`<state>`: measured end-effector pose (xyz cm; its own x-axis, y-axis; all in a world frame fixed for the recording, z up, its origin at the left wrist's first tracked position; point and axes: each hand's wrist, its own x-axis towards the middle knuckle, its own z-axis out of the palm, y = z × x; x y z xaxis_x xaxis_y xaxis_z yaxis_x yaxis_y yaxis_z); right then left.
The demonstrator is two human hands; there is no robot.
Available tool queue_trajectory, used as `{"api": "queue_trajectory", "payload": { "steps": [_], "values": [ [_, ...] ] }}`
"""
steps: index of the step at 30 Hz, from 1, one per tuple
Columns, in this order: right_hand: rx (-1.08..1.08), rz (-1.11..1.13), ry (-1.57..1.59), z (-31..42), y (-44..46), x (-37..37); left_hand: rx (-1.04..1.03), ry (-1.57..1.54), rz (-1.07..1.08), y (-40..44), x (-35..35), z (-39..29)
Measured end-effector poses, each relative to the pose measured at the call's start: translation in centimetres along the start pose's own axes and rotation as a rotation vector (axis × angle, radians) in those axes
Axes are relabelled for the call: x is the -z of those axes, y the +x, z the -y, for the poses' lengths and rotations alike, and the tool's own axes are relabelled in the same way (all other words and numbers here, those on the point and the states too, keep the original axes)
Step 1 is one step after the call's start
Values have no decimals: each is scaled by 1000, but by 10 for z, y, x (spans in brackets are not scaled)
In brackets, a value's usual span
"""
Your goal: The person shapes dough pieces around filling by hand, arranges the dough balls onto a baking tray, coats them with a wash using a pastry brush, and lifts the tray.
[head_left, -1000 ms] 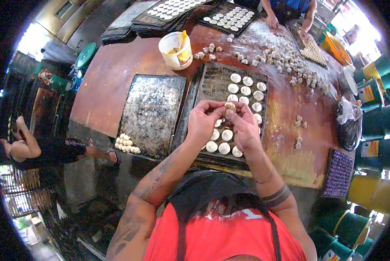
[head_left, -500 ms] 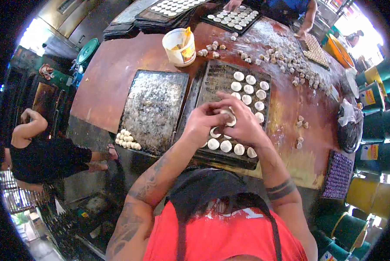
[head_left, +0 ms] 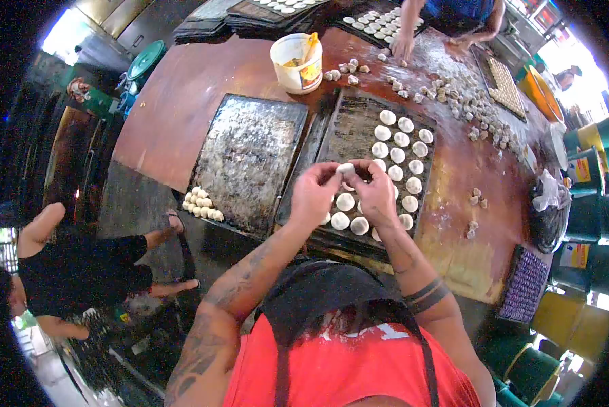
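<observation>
Between the fingertips of my left hand [head_left: 314, 194] and my right hand [head_left: 377, 195] is a small pale dough piece [head_left: 346, 168], pinched from both sides. Both hands are above a dark baking tray [head_left: 348, 125] that carries rows of flat white dough rounds [head_left: 397, 155] on its right part. Some rounds are hidden under my hands. To the left lies a second dark tray [head_left: 246, 159], with a small cluster of dough balls [head_left: 199, 203] at its near left corner.
A white bucket [head_left: 296, 64] with an orange-handled tool stands behind the trays. Floured brown lumps [head_left: 447, 98] lie at the back right. A co-worker [head_left: 457, 17] leans over the far side. Another person [head_left: 87, 271] is at the left. A purple-filled tray [head_left: 525, 285] sits at the right edge.
My right hand's fingers, spread over a white round half a second ago, now pinch the dough with my left. The co-worker's hand has moved from the far tray to the floured table. The view has shifted.
</observation>
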<state>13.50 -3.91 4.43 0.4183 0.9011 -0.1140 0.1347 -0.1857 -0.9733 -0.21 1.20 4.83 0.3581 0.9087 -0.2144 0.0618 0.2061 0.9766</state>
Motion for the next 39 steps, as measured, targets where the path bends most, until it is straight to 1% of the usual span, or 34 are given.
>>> {"api": "queue_trajectory", "payload": {
  "steps": [1, 2, 3, 4, 5, 6, 7, 8, 9, 11, 15, 16, 17, 18, 19, 20, 21, 22, 23, 24, 25, 27, 28, 29, 31, 32, 33, 35, 37, 38, 39],
  "values": [
    [-32, 9, -52, 10, 1, -2, -59, 137, 14, -4, 2, 2],
    [-7, 35, -108, 6, 6, -6, -71, 250, 88, -5, 11, 8],
    [19, 58, -163, -3, 14, -9, -85, 226, 35, -4, 19, 18],
    [28, 59, -303, -13, 23, -16, -100, 201, -16, -1, 25, 30],
    [84, 100, -539, -23, 29, -20, -114, 175, -64, 2, 32, 43],
    [142, 141, -775, -22, 32, -26, -30, 186, -66, 6, 49, 53],
    [205, 185, -1009, -23, 33, -32, 57, -1, -85, 5, 62, 57],
    [242, 145, -886, -43, 32, -33, 73, -7, -125, 7, 82, 70],
    [281, 130, -903, -38, 26, -34, 62, 25, -149, 0, 99, 64],
    [363, 110, -936, -21, 9, -35, 94, 69, -159, -7, 137, 74],
    [591, 351, -929, -74, 1, -44, 109, 599, -122, -12, 172, 79],
    [426, 495, -961, -46, 12, -34, 116, 724, -125, -8, 189, 85],
    [309, 348, -699, -65, 30, -16, 124, 852, -123, -6, 206, 88],
    [365, 95, -599, -65, 32, 14, 132, 976, -190, -6, 226, 85],
    [411, -87, -580, -67, 40, 49, 134, 1097, -262, -5, 242, 77],
    [283, -262, -591, -55, 35, 82, 61, 1330, -307, -9, 249, 59],
    [296, -421, -769, -91, 38, 127, -15, 1561, -354, -15, 255, 43],
    [147, -531, -893, -108, 24, 163, -25, 1588, -381, -13, 276, 58],
    [-19, -618, -1010, -124, 10, 199, -31, 1613, -412, -10, 289, 73],
    [-152, -590, -1150, -138, -12, 225, 1, 1578, -387, -11, 286, 67],
    [-283, -544, -1292, -152, -33, 252, 16, 1625, -354, -7, 289, 71],
    [-310, -546, -1390, -195, -61, 285, 42, 1721, -283, 3, 298, 83],
    [-267, -564, -1380, -213, -69, 300, 103, 1672, -299, 2, 278, 63],
    [-227, -585, -1367, -221, -74, 306, 12, 1497, -320, 8, 263, 61],
    [-371, -629, -1291, -213, -84, 306, -155, 1148, -333, 16, 231, 58],
    [-441, -649, -1252, -207, -87, 305, -67, 837, -270, 23, 207, 59],
    [-365, -655, -955, -197, -82, 300, 19, 523, -211, 31, 178, 58],
    [-189, -629, -366, -173, -59, 277, 176, -35, 88, 36, 117, 48],
    [101, -550, -553, -142, -31, 228, 136, -232, 142, 30, 49, 35],
    [102, -423, -364, -78, -29, 179, 178, -207, 171, 23, 24, 16],
    [56, -329, -229, -30, -30, 141, 218, -182, 200, 18, 5, 1]
  ]
}}
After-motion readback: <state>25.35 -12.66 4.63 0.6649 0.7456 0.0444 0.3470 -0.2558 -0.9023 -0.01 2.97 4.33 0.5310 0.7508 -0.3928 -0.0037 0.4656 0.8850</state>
